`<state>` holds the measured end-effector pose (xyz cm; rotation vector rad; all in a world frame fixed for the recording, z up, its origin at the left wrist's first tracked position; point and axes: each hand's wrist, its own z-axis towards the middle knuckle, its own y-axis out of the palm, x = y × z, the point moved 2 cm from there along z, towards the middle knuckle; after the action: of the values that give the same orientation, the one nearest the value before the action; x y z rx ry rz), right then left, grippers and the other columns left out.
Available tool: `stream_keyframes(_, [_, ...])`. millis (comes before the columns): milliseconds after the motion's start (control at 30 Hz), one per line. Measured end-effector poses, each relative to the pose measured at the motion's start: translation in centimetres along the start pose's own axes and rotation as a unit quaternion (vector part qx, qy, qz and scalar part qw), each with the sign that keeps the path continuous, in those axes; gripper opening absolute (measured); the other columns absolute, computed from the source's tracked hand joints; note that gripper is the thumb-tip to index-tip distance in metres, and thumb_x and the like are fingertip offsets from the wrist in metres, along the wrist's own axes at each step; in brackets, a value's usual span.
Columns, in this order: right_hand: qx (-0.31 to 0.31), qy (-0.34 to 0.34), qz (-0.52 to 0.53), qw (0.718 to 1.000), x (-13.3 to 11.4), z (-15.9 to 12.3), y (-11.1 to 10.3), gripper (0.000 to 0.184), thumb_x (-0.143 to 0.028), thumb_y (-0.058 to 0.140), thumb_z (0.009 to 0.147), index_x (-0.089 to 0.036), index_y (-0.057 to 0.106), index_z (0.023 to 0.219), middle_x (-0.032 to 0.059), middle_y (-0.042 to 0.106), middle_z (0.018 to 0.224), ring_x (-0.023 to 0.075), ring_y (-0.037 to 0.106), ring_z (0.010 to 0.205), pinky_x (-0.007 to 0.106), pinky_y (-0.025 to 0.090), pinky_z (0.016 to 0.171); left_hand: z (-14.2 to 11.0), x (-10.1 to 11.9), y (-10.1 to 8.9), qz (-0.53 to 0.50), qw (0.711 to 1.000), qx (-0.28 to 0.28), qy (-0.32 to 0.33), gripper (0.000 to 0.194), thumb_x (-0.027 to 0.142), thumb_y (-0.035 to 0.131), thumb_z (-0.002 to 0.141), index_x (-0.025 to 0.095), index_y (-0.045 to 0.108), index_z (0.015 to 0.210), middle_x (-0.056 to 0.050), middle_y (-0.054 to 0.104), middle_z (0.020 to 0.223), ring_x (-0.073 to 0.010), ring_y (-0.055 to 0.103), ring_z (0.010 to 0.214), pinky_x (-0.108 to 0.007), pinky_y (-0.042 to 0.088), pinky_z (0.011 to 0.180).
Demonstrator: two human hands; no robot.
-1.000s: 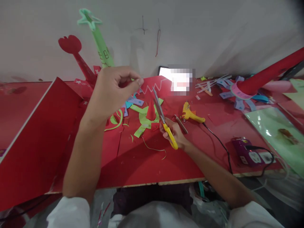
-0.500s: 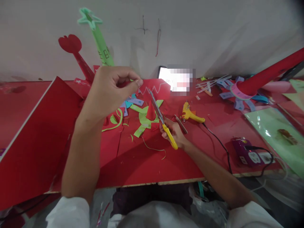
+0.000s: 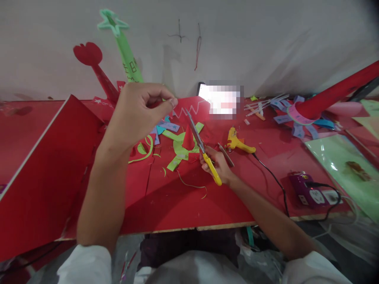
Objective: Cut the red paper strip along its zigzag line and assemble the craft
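My left hand (image 3: 148,104) pinches the left end of a piece of red paper (image 3: 194,104) between thumb and fingers. A pale zigzag line is drawn across the paper. My right hand (image 3: 217,161) is closed on yellow-handled scissors (image 3: 211,167), whose blades point up and away, their tips at the zigzag. Whether the blades are parted is hard to make out. Below the paper, a small red cone (image 3: 188,139) stands on a lime-green paper cutout (image 3: 177,148) with strips spreading outward.
A yellow glue gun (image 3: 239,142) lies to the right, its cord running toward a purple power box (image 3: 309,189). A lit phone (image 3: 204,90) leans against the wall. A large red board (image 3: 50,173) stands at left. Green (image 3: 126,55) and red (image 3: 340,88) paper tubes rise at the sides.
The red paper has shifted and turned slightly, its right end drawing a little left. Both hands and the scissors stay almost where they were.
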<state>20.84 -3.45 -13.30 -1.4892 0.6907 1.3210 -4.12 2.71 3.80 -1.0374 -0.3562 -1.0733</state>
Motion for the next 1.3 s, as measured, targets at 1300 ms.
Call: stream_keyframes(1300, [0.010, 0.011, -0.005, 1.000, -0.2, 0.0, -0.1, 0.055, -0.071, 0.075, 0.082, -0.026, 0.044, 0.082, -0.0056, 0.039, 0.067, 0.0140, 0.039, 0.061, 0.030, 0.032, 0.057, -0.4, 2.0, -0.1, 0.003, 0.999, 0.009, -0.035, 0.016, 0.019, 0.074, 0.092, 0.021, 0.076, 0.076, 0.003, 0.052, 0.058, -0.0087, 0.040, 0.055, -0.028, 0.029, 0.050])
